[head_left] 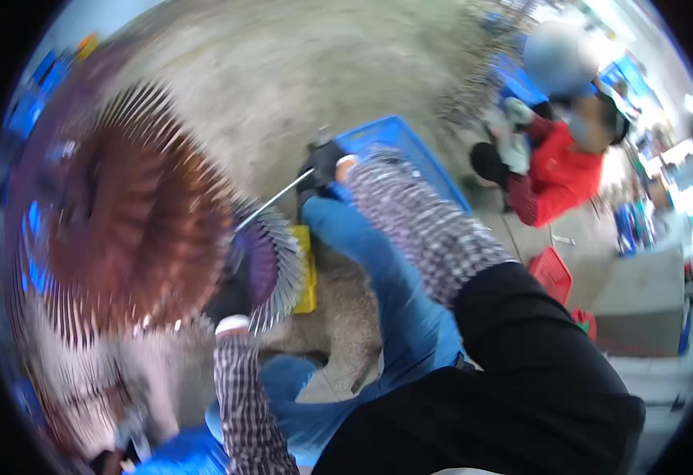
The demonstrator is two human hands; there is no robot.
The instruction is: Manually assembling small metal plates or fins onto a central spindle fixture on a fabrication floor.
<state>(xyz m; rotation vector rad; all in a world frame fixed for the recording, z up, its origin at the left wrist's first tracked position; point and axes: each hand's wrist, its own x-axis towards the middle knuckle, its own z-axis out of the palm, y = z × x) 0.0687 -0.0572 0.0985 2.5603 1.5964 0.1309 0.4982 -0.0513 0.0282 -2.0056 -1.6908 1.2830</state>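
A large round reddish-brown piece (148,229) fills the left side, ringed with many thin silvery metal prongs. A smaller ring of prongs with a purple middle (265,261) sits at its right edge. My left hand (232,294), in a dark glove, is against this smaller ring; its fingers are lost in dark blur. Up and to the right, my right hand (321,165), also dark-gloved, is closed on one end of a thin metal rod (274,199). The rod slants down-left, its far end at the pronged piece. What it touches there is unclear.
A blue plastic crate (434,168) lies beyond my right forearm. A yellow crate (307,277) stands between the pronged piece and my legs. To the right a person in red (560,174) works with gloved hands. A red basket (551,273) sits near a grey box (639,301).
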